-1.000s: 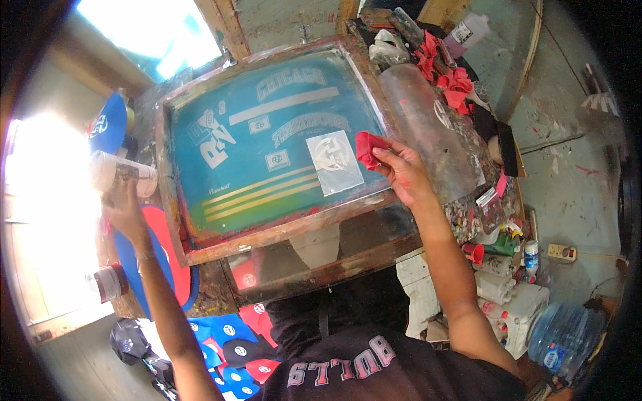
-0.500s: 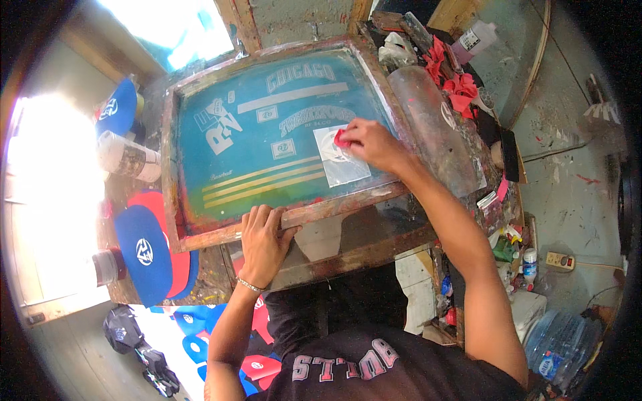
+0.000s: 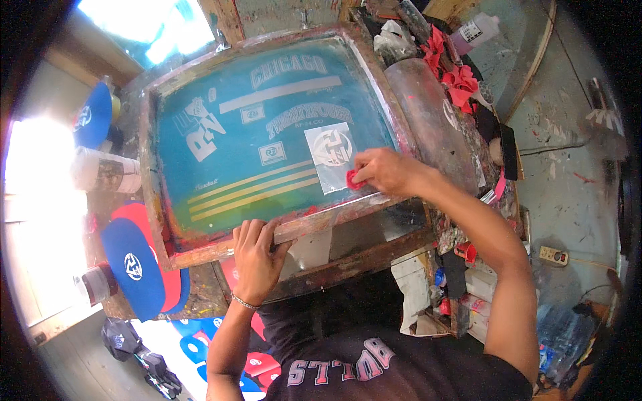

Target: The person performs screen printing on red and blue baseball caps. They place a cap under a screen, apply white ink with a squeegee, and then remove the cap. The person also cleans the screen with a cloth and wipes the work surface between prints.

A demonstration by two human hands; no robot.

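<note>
A wood-framed screen [image 3: 321, 220] with teal mesh [image 3: 231, 147], pale lettering, logos and yellow stripes lies on a paint-stained bench. My left hand [image 3: 257, 260] is curled over its front rail. My right hand [image 3: 391, 174] pinches a small crumpled red cloth [image 3: 352, 181] against the screen, at the lower right of a pale rectangular patch [image 3: 329, 175] with a round white emblem. A white plastic container [image 3: 107, 170] rests left of the screen, near blue and red logo pieces [image 3: 130, 264].
A cloudy cylinder [image 3: 428, 127], red rags [image 3: 461, 87] and a pink-liquid bottle [image 3: 475, 33] sit at the right. Printed pieces [image 3: 261, 361] lie below the bench. A power socket [image 3: 554, 256] and a large water jug [image 3: 555, 334] are at the lower right.
My left hand has released the white container and moved right onto the front rail. My right hand has brought the cloth down onto the patch, then lower toward its bottom right.
</note>
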